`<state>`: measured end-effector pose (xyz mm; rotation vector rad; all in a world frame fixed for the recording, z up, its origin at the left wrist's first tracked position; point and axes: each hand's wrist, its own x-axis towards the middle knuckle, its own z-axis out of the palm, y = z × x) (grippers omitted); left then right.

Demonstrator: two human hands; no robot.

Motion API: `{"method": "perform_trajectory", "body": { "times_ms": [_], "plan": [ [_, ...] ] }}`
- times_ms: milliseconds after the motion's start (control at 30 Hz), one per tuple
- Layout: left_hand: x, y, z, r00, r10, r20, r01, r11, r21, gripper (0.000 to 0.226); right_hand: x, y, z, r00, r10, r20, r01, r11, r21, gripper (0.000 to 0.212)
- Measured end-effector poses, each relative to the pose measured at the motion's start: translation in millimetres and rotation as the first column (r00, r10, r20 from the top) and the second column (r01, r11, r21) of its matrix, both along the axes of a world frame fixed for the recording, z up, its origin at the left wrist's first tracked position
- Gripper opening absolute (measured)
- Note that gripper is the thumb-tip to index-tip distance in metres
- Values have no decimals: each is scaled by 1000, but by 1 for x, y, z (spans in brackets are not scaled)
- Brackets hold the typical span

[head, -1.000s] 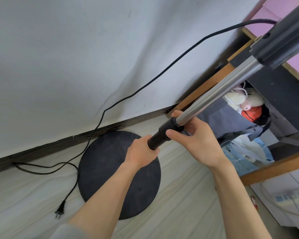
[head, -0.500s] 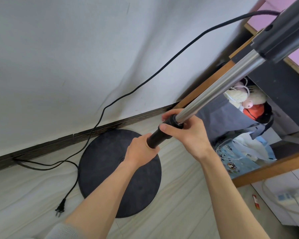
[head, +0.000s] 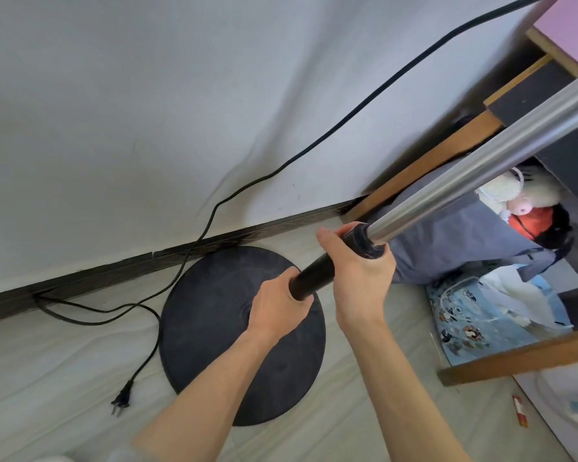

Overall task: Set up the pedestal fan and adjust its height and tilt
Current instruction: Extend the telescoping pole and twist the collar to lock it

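The pedestal fan's round black base (head: 214, 328) stands on the pale floor by the wall. A black lower tube (head: 314, 276) rises from it, topped by a black collar (head: 364, 243). From the collar a shiny steel inner pole (head: 481, 161) runs up to the right edge; the fan head is out of view. My left hand (head: 277, 308) is wrapped around the black tube. My right hand (head: 357, 278) grips the collar just above it. The fan's black power cord (head: 347, 118) hangs along the wall, and its plug (head: 122, 400) lies loose on the floor.
A wooden bed frame (head: 431, 168) with a pink mattress stands at the right. Under it lie a grey cloth (head: 464, 241), plush toys (head: 514, 198) and a blue patterned bag (head: 474, 325). A dark skirting board (head: 114, 271) runs along the white wall. A small red item (head: 519, 410) lies on the floor.
The view has dropped and closed in, so the upper black housing has left the frame. My right hand has turned around the collar, its fingers wrapping further over it. My left hand keeps its hold.
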<state>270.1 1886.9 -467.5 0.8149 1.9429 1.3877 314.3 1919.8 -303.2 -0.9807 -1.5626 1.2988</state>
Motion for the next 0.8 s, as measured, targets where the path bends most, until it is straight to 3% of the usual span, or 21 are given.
{"method": "perform_trajectory", "body": {
  "times_ms": [67,167,267,333,400,467,533,633,733,800],
  "plan": [
    [-9,-3,0,996,-87,13,87,996,1,20,15,16,11,944,329,36,-326,942,-73,31],
    [-22,-8,-5,974,-229,3,228,972,-63,16,31,47,31,684,728,40,-690,664,-289,32],
    [-25,-10,-10,963,-269,-2,268,960,-78,25,33,66,43,493,856,156,-788,515,-336,32],
    [-23,-9,-12,967,-255,10,255,965,-63,22,30,69,40,472,875,110,-803,478,-356,31],
    [-18,-9,-13,979,-201,25,202,978,-55,15,28,66,36,496,868,8,-806,463,-369,30],
    [-11,-8,-15,995,-100,14,101,992,-80,9,26,59,29,571,819,-57,-782,520,-344,31],
    [-4,-6,-15,1000,-9,-10,8,995,-97,9,23,43,21,734,673,-93,-669,692,-271,34],
    [0,-3,-16,998,41,-48,-46,994,-103,11,14,17,5,953,295,-65,-301,945,-127,34],
    [1,-2,-18,999,43,-27,-45,994,-101,13,7,9,0,990,136,-27,-137,990,-27,33],
    [-2,-3,-17,1000,4,13,-3,996,-88,13,12,18,5,962,271,23,-270,963,-18,37]
  ]
}}
